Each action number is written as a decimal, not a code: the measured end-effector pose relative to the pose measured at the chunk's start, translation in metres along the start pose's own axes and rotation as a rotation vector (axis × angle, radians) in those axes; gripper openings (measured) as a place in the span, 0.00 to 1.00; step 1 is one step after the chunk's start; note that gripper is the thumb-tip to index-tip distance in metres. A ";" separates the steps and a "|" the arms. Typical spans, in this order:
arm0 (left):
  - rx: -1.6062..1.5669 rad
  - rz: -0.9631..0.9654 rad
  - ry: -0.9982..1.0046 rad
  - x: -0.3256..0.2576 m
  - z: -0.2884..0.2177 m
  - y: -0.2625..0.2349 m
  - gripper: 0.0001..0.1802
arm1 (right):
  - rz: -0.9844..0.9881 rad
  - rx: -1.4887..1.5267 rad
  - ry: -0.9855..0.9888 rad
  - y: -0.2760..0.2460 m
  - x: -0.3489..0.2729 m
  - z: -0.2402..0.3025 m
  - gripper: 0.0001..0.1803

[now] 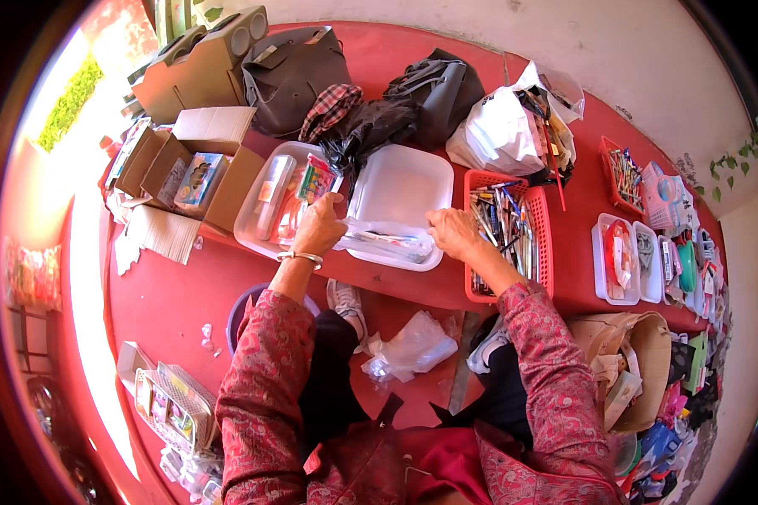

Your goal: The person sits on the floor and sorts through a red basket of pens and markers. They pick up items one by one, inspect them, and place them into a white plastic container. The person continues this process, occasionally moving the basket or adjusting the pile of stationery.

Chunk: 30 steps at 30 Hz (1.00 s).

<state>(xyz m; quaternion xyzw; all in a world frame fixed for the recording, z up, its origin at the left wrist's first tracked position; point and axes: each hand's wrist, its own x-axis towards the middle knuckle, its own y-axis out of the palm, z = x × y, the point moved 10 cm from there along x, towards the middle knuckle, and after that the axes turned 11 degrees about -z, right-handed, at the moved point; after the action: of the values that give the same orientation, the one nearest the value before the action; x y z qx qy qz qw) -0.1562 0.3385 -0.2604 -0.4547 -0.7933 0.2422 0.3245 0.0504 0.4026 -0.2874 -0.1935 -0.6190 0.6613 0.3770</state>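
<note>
My left hand (316, 227), a bracelet on its wrist, is closed on the left end of a clear plastic pouch (379, 239). The pouch looks to have a few slim items inside, too small to name. At its other end my right hand (455, 232) is closed, fingertips pinched at the pouch's upper corner. Below and behind the pouch lies a translucent white plastic lid or shallow tray (403, 181). Just left of it, a clear plastic box (246, 220) holds colourful packets and a white carton. To the right stands a red basket (545, 240) full of pens.
An open cardboard box (227, 198) stands at left. Dark bags (299, 76) and a white plastic bag (499, 130) line the back. Small bins (602, 286) sit at right, above a paper bag (661, 362). A crumpled plastic bag (413, 345) lies between my feet, near a purple bucket (237, 316).
</note>
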 end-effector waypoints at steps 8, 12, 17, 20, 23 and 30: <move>-0.081 -0.009 0.018 0.005 -0.017 -0.005 0.17 | 0.282 -0.091 -0.105 0.064 -0.015 0.018 0.06; -0.038 0.100 0.002 0.000 -0.003 0.008 0.16 | 0.246 0.029 -0.153 0.034 -0.018 -0.001 0.06; 0.092 0.252 0.108 -0.013 -0.003 0.029 0.22 | 0.312 -0.043 -0.270 0.007 -0.027 0.021 0.09; 0.119 0.219 0.094 -0.011 0.001 0.028 0.23 | 0.103 0.228 -0.322 -0.017 -0.040 0.034 0.08; 0.064 0.130 0.085 -0.006 -0.004 0.019 0.19 | 0.082 0.301 -0.217 -0.024 -0.042 0.021 0.08; -0.190 -0.202 0.001 0.017 -0.015 -0.020 0.14 | -0.171 0.161 -0.071 -0.067 -0.035 0.003 0.04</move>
<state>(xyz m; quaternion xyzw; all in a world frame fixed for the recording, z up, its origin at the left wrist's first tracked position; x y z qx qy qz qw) -0.1626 0.3456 -0.2316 -0.4015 -0.8541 0.1321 0.3031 0.0880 0.3712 -0.2297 -0.0856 -0.5912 0.6805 0.4244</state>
